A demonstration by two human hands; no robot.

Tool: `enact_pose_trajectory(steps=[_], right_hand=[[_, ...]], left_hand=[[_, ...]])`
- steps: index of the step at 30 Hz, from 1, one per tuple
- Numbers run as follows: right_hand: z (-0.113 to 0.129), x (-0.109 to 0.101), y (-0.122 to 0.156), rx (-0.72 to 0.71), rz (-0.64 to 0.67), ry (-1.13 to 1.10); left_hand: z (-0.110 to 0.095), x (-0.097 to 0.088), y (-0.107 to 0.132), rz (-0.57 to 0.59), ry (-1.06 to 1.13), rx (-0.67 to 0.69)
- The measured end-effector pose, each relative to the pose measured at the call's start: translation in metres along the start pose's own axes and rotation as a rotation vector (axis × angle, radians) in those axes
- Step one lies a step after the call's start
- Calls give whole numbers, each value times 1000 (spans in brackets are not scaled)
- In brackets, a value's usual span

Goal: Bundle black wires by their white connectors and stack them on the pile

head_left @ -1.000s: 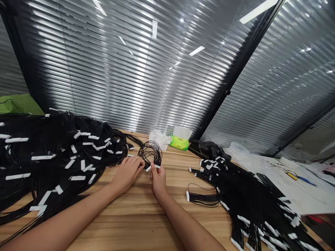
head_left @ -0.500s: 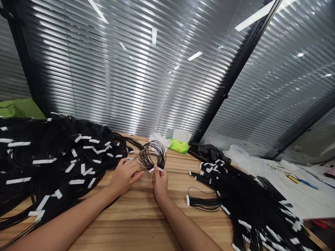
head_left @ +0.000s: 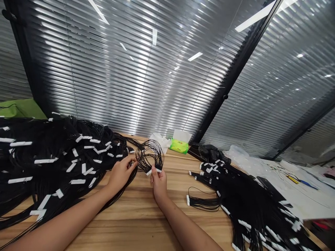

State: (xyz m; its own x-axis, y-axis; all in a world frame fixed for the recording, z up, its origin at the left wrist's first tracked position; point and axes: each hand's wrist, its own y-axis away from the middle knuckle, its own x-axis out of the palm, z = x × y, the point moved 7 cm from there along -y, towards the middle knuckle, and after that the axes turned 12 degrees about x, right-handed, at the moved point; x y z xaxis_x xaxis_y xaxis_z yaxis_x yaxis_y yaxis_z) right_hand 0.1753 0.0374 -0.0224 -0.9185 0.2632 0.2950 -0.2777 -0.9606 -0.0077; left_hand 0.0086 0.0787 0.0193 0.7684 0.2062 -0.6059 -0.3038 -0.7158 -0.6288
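A looped wire harness (head_left: 149, 153) of thin black wires with white connectors stands up over the wooden table. My right hand (head_left: 159, 183) pinches it at the white connectors, thumb in front. At the loop's left side is my left hand (head_left: 120, 174), its thumb and fingers closed on some of the black wires; the exact grip is partly hidden. More black strands run beneath that hand toward the left. Beside it lies a large pile of black wire harnesses (head_left: 86, 150) with white connectors.
A second heap of harnesses (head_left: 243, 191) covers the right side, with one short harness (head_left: 204, 201) at its left edge. Behind are a green tissue pack (head_left: 179, 145), crumpled white tissue (head_left: 163, 141) and slatted blinds (head_left: 125, 76). Tools (head_left: 292, 179) lie on a white surface farther right.
My left hand has drawn back slightly left and up, its fingers now curled at the loop's side. The loop has shifted a little left, and strands now trail below my left hand.
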Motion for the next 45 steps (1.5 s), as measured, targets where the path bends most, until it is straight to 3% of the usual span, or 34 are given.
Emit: enact_pose_trajectory(steps=[3,11,16,20,26,31,36,42,45], right_hand=[[-2,4,1,17,43,1],[-3,9,3,31,93,-2],[-3,9,2,51,85,-19],[-5,12,2,69,127,3],[-6,16,4,92,179,65],[-7,14,4,98,150,64],[-10,17,2,101,189,58],[-14,22,4,179,296,91],[-15,25,5,193,345,95]], left_hand=[[12,0,1,-66,106,-65],[1,0,-1,-83,234,75],[0,-1,-1,-111,173,55],[-2,-6,0,-101,-24,30],[-14,-10,1,-24,-236,147],[-11,-17,0,-95,-265,121],[-2,-11,-3,-108,-111,106],[8,10,-5,-53,333,131],[10,14,-5,-56,379,141]])
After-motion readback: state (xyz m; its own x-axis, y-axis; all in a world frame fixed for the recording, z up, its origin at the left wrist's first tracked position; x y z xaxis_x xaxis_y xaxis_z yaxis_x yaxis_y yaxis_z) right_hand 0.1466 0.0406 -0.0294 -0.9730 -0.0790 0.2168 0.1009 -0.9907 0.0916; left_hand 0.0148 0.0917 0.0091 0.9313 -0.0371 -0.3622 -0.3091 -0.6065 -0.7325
